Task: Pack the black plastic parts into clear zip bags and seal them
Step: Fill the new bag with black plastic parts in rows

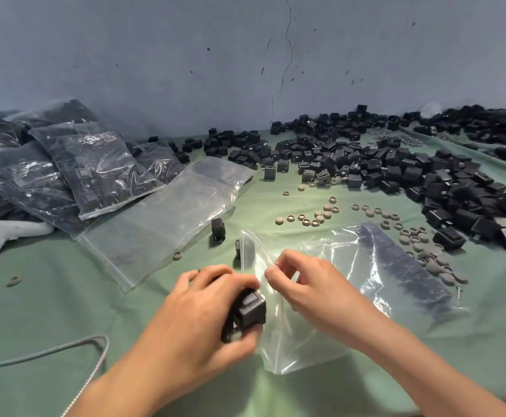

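hands 2: left hand [197,308], right hand [308,284] | black parts in hand [250,310]: about 2, hard to tell | open clear bag [354,254]: 1 | empty flat bags [167,212]: 1 pile, number unclear | filled bags [95,167]: at least 5 | loose black parts [396,167]: heap, too many to count | grey caps [280,220]: dozens | white controller [8,231]: 1 | cable [104,346]: 1

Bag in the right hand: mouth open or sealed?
Open. The right hand pinches one lip of the clear zip bag up, and the left hand holds black parts at the gap.
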`<action>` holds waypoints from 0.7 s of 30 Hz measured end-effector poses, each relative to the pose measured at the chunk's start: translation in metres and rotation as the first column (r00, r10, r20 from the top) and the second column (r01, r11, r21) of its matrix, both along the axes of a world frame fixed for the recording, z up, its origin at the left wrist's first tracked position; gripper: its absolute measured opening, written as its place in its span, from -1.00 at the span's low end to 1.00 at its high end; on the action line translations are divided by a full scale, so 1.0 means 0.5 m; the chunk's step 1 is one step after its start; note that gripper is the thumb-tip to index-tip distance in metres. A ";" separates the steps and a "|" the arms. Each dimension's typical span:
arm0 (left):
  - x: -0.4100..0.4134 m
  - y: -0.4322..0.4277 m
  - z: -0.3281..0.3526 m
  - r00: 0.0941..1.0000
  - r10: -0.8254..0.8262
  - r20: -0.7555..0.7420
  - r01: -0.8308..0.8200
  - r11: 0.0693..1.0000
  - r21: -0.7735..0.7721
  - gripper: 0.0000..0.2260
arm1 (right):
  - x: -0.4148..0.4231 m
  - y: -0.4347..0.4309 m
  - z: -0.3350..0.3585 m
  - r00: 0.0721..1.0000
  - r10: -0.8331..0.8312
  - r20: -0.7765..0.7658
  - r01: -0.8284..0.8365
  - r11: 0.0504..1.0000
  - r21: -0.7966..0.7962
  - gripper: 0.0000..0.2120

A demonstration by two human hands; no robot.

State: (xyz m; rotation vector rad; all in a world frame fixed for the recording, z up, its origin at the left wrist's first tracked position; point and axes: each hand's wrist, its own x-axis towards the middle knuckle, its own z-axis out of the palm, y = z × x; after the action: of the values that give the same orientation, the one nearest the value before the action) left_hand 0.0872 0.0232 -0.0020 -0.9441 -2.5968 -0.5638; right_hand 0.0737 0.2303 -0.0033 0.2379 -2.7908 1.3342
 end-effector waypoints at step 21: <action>-0.099 0.074 0.027 0.625 0.209 0.752 -0.380 0.923 0.059 -0.53 | 0.013 -0.039 0.015 0.916 -0.011 -0.401 0.179 0.906 0.385 -0.65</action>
State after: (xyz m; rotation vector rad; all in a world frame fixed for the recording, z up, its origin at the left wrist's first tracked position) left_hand 0.0375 0.0604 0.0118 -0.1740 -3.1796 -1.3253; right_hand 0.0800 0.2106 0.0042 0.3298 -2.6530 0.5706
